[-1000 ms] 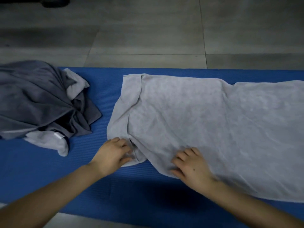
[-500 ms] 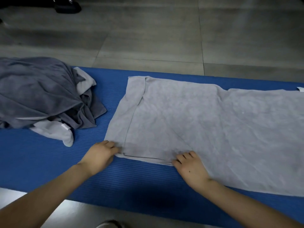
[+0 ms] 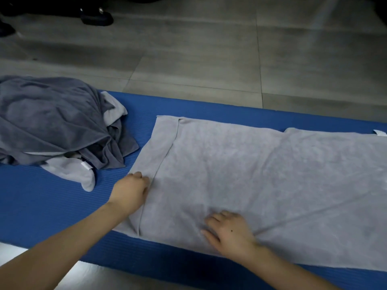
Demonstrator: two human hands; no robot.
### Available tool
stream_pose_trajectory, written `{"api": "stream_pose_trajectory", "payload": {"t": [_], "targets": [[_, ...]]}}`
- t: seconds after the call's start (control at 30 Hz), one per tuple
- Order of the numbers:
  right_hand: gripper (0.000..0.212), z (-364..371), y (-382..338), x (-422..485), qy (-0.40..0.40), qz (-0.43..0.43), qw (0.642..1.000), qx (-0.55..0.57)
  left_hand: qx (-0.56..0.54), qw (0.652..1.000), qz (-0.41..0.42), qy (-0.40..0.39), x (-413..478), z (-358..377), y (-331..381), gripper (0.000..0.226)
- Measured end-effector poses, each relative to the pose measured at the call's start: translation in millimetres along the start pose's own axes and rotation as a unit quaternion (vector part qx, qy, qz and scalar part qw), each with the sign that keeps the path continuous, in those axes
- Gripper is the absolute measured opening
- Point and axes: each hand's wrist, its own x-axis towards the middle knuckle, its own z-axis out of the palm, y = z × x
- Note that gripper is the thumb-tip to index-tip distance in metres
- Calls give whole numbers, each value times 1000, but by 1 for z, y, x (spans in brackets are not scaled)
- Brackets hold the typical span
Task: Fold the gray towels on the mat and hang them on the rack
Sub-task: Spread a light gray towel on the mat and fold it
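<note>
Light towel [image 3: 261,181] lies spread nearly flat on the blue mat [image 3: 41,195] and runs off the frame to the right. A layer edge runs from the far side to the near side just inside its left end, setting off a narrow strip. Small white tag [image 3: 380,132] at the far right corner.

Left hand [image 3: 130,192] rests on that strip by the layer edge, fingers bent, tips on the cloth. I can't tell whether it pinches the cloth or only presses it.

Right hand [image 3: 228,233] lies flat near the towel's near edge, fingers straight and spread, pressing down and gripping nothing. Creases fan out from it to the right.

Pile [image 3: 52,122] of crumpled towels, dark gray over light gray, sits on the mat's left end, apart from the spread towel.

Gray tiled floor [image 3: 188,59] beyond the mat. Dark shoes [image 3: 96,16] at top left. I see no rack.
</note>
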Motion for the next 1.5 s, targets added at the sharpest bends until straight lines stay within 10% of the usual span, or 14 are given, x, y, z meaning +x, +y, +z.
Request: {"api": "stream_pose_trajectory", "payload": {"t": [0.37,0.77,1.03,1.5], "targets": [[63,14,82,54,-90,158,980,-81,-49,996,-79,4,73,19,10,40],[61,26,89,57,-50,141,986,-67,-170,972,-90,132,148,-14,-28,30],[64,27,121,145,-100,115,985,-80,-299,934,-197,11,243,-26,-30,27],[62,34,122,140,-70,95,989,-89,-212,945,-180,173,260,-19,-15,31]]}}
